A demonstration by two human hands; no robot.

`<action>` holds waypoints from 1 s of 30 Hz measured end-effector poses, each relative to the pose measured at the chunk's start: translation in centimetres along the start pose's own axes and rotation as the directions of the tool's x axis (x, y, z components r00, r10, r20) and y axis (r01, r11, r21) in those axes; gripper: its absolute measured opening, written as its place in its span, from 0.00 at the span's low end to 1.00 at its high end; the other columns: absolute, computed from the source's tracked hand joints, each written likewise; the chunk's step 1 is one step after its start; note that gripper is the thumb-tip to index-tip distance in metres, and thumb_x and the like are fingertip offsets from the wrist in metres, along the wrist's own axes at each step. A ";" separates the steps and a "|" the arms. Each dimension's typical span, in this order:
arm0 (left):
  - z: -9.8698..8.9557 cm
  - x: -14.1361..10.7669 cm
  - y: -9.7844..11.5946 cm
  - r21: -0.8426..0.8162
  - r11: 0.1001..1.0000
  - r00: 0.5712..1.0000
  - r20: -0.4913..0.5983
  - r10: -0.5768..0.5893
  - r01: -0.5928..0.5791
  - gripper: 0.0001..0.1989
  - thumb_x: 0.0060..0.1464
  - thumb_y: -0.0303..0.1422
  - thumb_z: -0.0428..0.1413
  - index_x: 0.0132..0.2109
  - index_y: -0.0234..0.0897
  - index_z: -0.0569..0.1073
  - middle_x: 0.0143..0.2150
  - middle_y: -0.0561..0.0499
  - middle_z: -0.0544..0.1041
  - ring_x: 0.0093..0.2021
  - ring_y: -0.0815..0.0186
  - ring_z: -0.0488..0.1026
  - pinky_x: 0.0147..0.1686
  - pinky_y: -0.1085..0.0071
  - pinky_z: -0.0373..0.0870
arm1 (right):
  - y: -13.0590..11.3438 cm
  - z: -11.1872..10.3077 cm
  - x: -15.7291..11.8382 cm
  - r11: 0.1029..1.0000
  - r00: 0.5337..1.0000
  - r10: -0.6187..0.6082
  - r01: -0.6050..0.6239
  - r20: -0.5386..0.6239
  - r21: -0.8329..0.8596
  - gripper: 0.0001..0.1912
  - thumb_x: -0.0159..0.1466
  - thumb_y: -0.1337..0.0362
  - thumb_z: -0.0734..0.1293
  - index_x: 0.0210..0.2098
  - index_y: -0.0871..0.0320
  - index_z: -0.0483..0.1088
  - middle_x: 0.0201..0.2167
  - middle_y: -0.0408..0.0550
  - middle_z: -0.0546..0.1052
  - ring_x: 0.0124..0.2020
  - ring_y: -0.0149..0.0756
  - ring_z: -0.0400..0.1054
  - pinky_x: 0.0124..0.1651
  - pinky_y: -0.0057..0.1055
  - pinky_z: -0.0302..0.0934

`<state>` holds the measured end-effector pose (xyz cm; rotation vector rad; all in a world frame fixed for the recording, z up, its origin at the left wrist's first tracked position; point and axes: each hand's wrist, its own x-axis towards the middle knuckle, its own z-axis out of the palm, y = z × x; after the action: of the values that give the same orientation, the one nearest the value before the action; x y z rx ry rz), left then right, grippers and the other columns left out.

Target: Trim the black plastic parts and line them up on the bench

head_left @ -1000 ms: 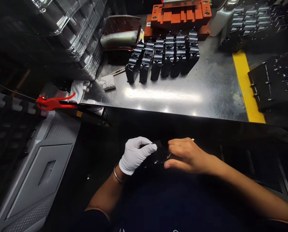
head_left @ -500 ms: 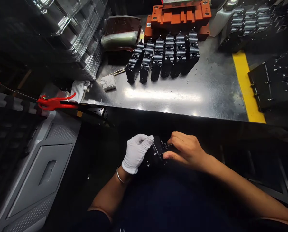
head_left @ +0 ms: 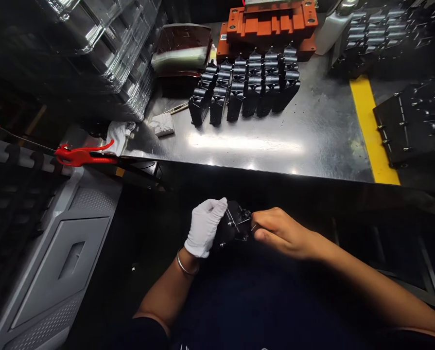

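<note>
My left hand [head_left: 204, 227], in a white glove, is closed on a black moulded part [head_left: 235, 221] with shiny metal pins. The part is held in front of my body, below the table's front edge. Bare and curled, my right hand [head_left: 279, 231] is at the part's right side, its thumb and forefinger pinched together. A thin shiny tip shows by those fingers; I cannot make out what it belongs to. Several black ribbed parts [head_left: 235, 92] stand in a row on the metal table [head_left: 239, 155].
An orange fixture block [head_left: 271, 29] is behind the row. A red air blow gun [head_left: 82, 154] hangs at the table's left corner, near wrapped stacked trays [head_left: 126, 73]. More black parts [head_left: 414, 126] lie right of the yellow tape [head_left: 374, 131]. A grey crate [head_left: 64, 253] stands lower left.
My right hand has drawn slightly right and down from the black part, and its fingers have closed up. My left hand has tilted the part a little, showing more of its pins.
</note>
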<state>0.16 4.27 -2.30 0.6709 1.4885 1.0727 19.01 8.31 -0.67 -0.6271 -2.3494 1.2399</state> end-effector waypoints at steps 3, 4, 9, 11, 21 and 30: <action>-0.2 0.3 0.3 0.023 0.999 0.999 0.021 -0.050 0.050 0.25 0.49 0.54 0.57 0.24 0.35 0.67 0.20 0.58 0.63 0.22 0.74 0.58 0.23 0.75 0.59 | 0.1 0.1 0.1 0.991 0.971 0.030 -0.060 -0.237 -0.123 0.18 0.72 0.60 0.51 0.30 0.58 0.64 0.22 0.42 0.66 0.22 0.27 0.60 0.26 0.25 0.57; -0.3 0.4 0.3 0.044 0.997 0.998 0.031 -0.061 0.059 0.25 0.50 0.55 0.56 0.25 0.35 0.67 0.21 0.57 0.64 0.23 0.73 0.59 0.23 0.75 0.59 | 0.2 0.3 0.1 0.976 0.954 0.005 -0.070 -0.301 -0.204 0.16 0.71 0.63 0.53 0.30 0.58 0.65 0.22 0.42 0.66 0.22 0.28 0.60 0.27 0.25 0.57; -0.5 0.7 -0.1 0.100 0.992 0.995 0.053 -0.088 0.082 0.25 0.53 0.55 0.53 0.28 0.35 0.69 0.23 0.56 0.66 0.24 0.72 0.60 0.24 0.73 0.60 | 1.1 1.2 0.2 0.872 0.905 -0.172 -0.044 -0.390 -0.488 0.09 0.68 0.68 0.61 0.32 0.59 0.69 0.22 0.45 0.72 0.23 0.29 0.63 0.28 0.27 0.57; -0.4 0.8 -0.3 0.108 0.991 0.994 0.056 -0.091 0.084 0.25 0.54 0.55 0.52 0.27 0.35 0.68 0.23 0.56 0.65 0.24 0.72 0.59 0.25 0.73 0.60 | 1.2 1.3 0.1 0.842 0.902 -0.189 -0.054 -0.387 -0.537 0.08 0.67 0.68 0.62 0.31 0.59 0.69 0.22 0.45 0.73 0.22 0.29 0.63 0.27 0.26 0.57; -0.3 0.6 -0.2 0.138 0.986 0.994 0.029 -0.103 0.098 0.23 0.55 0.52 0.52 0.26 0.36 0.68 0.22 0.56 0.65 0.24 0.72 0.60 0.24 0.74 0.59 | 1.3 2.2 0.1 0.872 0.910 -0.154 -0.058 -0.384 -0.486 0.10 0.67 0.68 0.62 0.30 0.61 0.70 0.19 0.43 0.69 0.20 0.27 0.61 0.25 0.25 0.56; -0.2 0.0 0.3 0.015 0.999 0.999 0.003 -0.033 0.033 0.25 0.50 0.55 0.56 0.24 0.35 0.66 0.21 0.57 0.64 0.23 0.73 0.59 0.23 0.75 0.58 | 0.5 0.5 0.3 0.990 0.947 -0.100 0.064 -0.306 -0.126 0.09 0.67 0.70 0.60 0.33 0.60 0.71 0.23 0.44 0.73 0.23 0.27 0.67 0.28 0.23 0.61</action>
<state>-0.09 4.33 -2.06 0.6566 1.5010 1.0356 18.61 8.37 -1.28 -0.6982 -2.1670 0.8995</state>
